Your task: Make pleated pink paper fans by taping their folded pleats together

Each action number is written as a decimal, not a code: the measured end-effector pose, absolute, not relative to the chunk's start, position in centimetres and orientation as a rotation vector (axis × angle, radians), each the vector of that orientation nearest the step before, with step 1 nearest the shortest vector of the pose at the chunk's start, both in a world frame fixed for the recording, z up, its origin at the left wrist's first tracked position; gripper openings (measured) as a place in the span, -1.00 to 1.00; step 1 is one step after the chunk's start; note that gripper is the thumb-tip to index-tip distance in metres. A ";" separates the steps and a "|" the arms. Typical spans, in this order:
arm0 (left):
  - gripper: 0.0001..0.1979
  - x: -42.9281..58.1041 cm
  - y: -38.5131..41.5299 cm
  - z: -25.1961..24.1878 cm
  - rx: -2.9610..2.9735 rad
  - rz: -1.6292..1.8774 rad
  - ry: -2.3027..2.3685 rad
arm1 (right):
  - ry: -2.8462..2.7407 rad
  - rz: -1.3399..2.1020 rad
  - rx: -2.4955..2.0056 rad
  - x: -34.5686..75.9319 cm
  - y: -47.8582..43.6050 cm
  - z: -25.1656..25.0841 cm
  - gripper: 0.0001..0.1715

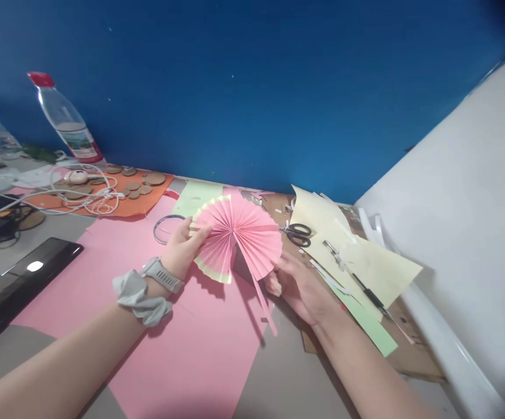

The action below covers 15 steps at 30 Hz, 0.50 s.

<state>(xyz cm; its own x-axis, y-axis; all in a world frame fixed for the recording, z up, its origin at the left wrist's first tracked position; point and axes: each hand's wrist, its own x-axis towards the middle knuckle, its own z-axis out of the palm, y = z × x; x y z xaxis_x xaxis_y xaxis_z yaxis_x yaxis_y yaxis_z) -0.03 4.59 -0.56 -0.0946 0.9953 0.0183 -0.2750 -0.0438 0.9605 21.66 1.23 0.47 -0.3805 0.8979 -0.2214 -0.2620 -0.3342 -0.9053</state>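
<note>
A pleated pink paper fan (252,224) is spread into an almost full circle, with a gap at its lower side. Pale yellow edging runs along its left part. My left hand (187,244) pinches the fan's left side, thumb on top. At the lower right edge, my right hand (287,276) has its fingers curled round the fan, partly hidden behind it. A narrow pink paper strip (265,305) hangs down from the fan near my right fingers. Beneath lies a large pink sheet (182,349) on the grey table.
Black-handled scissors (299,235), a pen (368,291), cream paper (379,265) and a green strip (366,326) lie on the right. A tape roll (162,228) is near my left hand. Farther left are a bottle (71,128), white cables (99,201) and a black glossy bar (25,285).
</note>
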 end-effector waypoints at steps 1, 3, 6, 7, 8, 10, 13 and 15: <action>-0.76 0.0 4.6 -0.6 1.001 1.432 1.063 | -1.069 1.799 -0.988 21.6 1.2 0.6 -0.82; -0.74 0.0 4.5 -0.6 1.044 1.440 1.090 | -1.100 1.757 -1.037 21.6 1.3 0.8 -0.87; -0.71 0.0 4.3 -0.6 1.097 1.445 1.122 | -1.169 1.728 -1.197 21.5 1.2 1.3 -0.85; -0.70 0.0 4.3 -0.7 1.113 1.447 1.134 | -1.199 1.711 -1.257 21.4 1.2 1.4 -0.83; -0.70 0.0 4.3 -0.8 1.129 1.449 1.146 | -1.230 1.693 -1.306 21.2 1.1 1.5 -0.80; -0.68 0.1 4.3 -0.9 1.156 1.458 1.168 | -1.286 1.671 -1.344 20.9 0.9 1.6 -0.75; -0.65 0.2 4.3 -1.1 1.187 1.491 1.201 | -1.310 1.680 -1.319 20.3 0.7 1.6 -0.73; -0.64 0.3 4.3 -1.3 1.204 1.505 1.215 | -1.275 1.694 -1.300 19.9 0.5 1.4 -0.73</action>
<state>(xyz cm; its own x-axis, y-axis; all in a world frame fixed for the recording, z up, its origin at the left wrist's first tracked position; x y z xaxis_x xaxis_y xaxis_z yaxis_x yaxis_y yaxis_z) 0.30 4.27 -1.30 -0.1897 0.9669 0.1708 -0.0367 -0.1809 0.9828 19.93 0.55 1.42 -0.3033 0.8952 -0.3265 0.0659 -0.3221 -0.9444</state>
